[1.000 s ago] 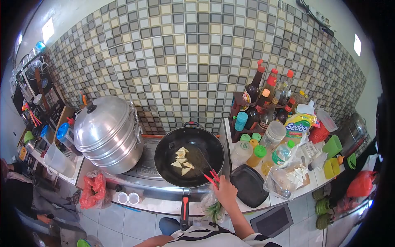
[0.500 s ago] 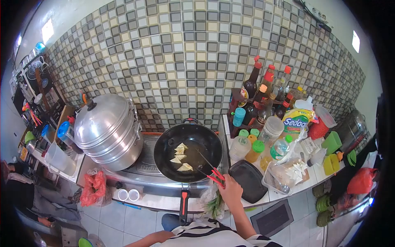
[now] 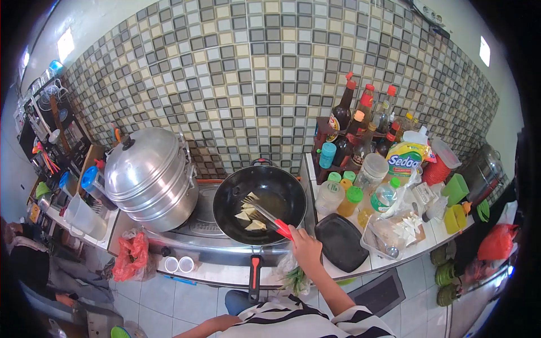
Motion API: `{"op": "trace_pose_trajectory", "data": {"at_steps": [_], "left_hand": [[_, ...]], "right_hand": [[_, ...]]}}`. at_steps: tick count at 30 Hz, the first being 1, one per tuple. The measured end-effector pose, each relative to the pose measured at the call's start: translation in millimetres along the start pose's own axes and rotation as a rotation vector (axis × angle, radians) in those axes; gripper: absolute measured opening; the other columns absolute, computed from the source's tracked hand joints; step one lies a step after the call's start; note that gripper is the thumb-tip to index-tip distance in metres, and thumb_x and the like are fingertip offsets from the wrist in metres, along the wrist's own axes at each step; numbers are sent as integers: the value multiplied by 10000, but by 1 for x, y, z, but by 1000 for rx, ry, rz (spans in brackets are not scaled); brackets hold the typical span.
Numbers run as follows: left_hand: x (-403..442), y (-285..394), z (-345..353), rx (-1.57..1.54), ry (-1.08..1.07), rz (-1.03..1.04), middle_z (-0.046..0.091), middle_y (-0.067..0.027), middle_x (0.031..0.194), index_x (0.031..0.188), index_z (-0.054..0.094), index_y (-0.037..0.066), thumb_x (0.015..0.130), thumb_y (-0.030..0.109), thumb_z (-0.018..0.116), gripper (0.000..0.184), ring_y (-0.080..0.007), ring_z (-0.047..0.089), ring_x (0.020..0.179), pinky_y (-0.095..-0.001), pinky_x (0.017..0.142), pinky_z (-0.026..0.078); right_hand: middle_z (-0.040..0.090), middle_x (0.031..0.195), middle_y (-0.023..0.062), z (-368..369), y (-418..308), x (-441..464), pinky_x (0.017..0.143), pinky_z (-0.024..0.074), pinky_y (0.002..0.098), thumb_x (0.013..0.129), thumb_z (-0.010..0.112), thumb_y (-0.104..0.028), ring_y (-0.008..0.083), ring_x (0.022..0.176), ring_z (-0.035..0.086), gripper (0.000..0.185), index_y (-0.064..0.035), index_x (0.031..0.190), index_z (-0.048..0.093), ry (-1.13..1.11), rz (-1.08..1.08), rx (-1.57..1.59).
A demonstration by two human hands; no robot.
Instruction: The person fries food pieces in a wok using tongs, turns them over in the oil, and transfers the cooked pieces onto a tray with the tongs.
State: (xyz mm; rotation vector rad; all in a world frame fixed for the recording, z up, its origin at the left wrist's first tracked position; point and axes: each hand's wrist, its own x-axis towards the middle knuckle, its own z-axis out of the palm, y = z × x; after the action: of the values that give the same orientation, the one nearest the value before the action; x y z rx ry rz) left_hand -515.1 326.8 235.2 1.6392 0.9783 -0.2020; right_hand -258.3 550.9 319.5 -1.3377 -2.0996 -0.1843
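Observation:
My right hand (image 3: pixel 307 249) is closed around the red handles of metal tongs (image 3: pixel 275 221). The fork-like tips of the tongs reach into a black frying pan (image 3: pixel 288 196), among several pale folded triangular pieces of food (image 3: pixel 255 226). Whether the tips grip a piece, I cannot tell. A shallow layer of oil covers the pan's bottom. The pan's black-and-red handle (image 3: pixel 255 276) points toward my body. My left forearm shows at the bottom edge, but the left hand lies outside the view.
Left of the pan stands a large aluminium steamer (image 3: pixel 149 180). A black tray (image 3: pixel 341 242) and a clear plastic box (image 3: pixel 389 245) sit to the right, before several sauce bottles (image 3: pixel 344 107). Two white cups (image 3: pixel 186 264) and a red plastic bag (image 3: pixel 131 254) are at the front left. Another person (image 3: pixel 45 270) is at far left.
My right hand and the tongs have moved up and left, deeper into the pan. The tongs' arms, spread apart before, are now close together at the food pieces.

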Motion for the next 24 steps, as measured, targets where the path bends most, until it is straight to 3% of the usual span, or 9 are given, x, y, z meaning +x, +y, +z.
{"op": "trace_pose_trajectory", "data": {"at_steps": [4,7,13,16,20,24], "left_hand": [[5,-32,20,15,132,86,583,-179,1012,1061,540,63,782,279,502,354,-345,543,962,-404,782,443],[5,-30,23,-28,156,26,584,-178,999,1049,544,65,786,283,495,345,-351,550,941,-412,770,447],[5,-17,19,136,75,-101,590,-179,977,1036,555,78,781,251,500,313,-358,563,903,-421,741,455],[4,-29,23,81,144,42,600,-178,949,1018,566,82,766,234,521,297,-357,567,893,-424,729,458],[-2,-9,13,29,100,25,599,-175,959,1006,570,80,750,225,539,296,-357,565,898,-425,726,458],[-2,-7,13,58,64,-26,600,-176,955,1009,569,81,746,238,545,307,-359,562,903,-425,730,456]], "right_hand": [[496,729,10,1,-6,5,442,442,294,706,576,-126,174,511,565,331,-145,1036,561,12,27,-19],[509,752,14,4,-8,4,470,452,316,686,602,-132,197,535,568,376,-152,1058,554,-5,74,2],[526,786,20,5,-12,9,505,466,332,666,626,-128,220,562,575,427,-158,1084,542,11,107,36],[524,786,23,9,-13,11,505,466,325,663,630,-124,220,561,575,431,-153,1084,541,25,114,43],[487,751,25,16,-12,18,454,445,299,678,619,-140,194,506,553,392,-137,1063,550,75,68,62],[515,776,31,21,-13,20,496,456,327,666,633,-117,222,550,571,425,-147,1080,539,1,86,86]]}}
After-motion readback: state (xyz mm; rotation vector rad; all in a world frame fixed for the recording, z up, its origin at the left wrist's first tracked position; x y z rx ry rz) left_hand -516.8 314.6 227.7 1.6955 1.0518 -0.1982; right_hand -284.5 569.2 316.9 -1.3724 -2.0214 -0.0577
